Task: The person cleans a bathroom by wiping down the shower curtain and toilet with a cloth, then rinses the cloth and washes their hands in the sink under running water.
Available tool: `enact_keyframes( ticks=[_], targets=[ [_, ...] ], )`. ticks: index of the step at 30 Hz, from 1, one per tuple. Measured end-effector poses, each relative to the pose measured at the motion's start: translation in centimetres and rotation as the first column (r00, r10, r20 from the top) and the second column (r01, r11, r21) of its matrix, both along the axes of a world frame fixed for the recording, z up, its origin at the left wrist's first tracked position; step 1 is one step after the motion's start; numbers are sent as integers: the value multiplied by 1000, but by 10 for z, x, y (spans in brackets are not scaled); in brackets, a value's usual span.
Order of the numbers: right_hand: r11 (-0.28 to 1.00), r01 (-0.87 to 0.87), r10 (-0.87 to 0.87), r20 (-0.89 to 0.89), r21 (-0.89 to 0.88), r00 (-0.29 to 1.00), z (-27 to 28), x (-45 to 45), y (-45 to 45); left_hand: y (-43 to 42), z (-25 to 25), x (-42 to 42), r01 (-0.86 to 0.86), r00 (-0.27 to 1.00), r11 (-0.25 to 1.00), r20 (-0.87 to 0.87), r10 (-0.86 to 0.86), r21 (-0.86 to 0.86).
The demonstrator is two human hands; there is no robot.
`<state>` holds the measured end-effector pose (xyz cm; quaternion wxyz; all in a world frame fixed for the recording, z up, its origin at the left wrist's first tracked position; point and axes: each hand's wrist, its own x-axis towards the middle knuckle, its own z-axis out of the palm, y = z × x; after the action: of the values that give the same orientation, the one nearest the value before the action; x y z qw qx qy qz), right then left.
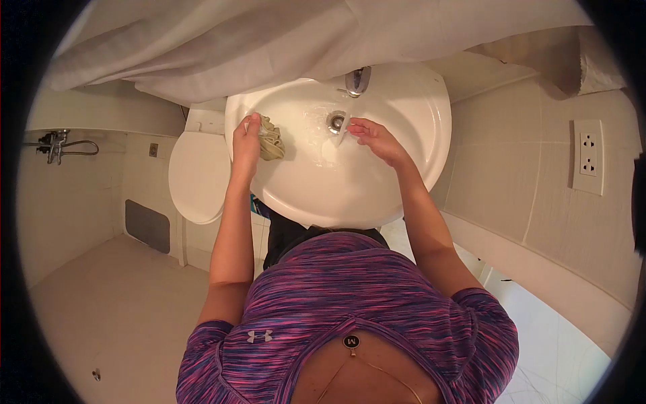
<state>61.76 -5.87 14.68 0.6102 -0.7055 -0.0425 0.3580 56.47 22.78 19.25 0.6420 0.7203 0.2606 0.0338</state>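
Note:
My left hand [247, 139] is closed around a bunched, pale olive-green cloth [270, 143] at the left inner side of the white sink [363, 198]. Folds of the cloth hang out past my fingers into the basin. Near the metal drain [336, 122], my right hand [374, 139] has its fingers bent together at a thin whitish strip [342, 129]. Whether that strip is a flat object seen edge-on or running water is hard to make out. Wet, shiny patches show on the basin around the drain. Above it stands the chrome faucet [357, 81].
A light curtain-like cloth [269, 47] hangs across the far side, close to the faucet. Left of the sink is a toilet with its white lid [196, 176] down. A wall shower fitting [57, 145] is at far left, and a power outlet [588, 157] on the right wall.

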Motion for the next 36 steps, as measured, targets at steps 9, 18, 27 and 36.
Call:
enact_keyframes(
  ticks=[9, 18, 27, 36],
  targets=[
    [945, 243, -175, -291, 217, 940, 3, -1, 13, 12, -7, -2, 3, 1000, 999, -6, -3, 42],
    [998, -36, 25, -197, -55, 980, 52, -2, 0, 15, -41, 22, 189, 981, 905, -36, -190, 382],
    [975, 130, -110, -117, 179, 987, 106, -17, -17, -22, -58, 26, 343, 930, 523, -203, -307, 781],
    [938, 81, -82, -14, 338, 997, 146, -25, -10, -73, 31, 11, 506, 700, 606, 119, -704, 613]
  ],
)
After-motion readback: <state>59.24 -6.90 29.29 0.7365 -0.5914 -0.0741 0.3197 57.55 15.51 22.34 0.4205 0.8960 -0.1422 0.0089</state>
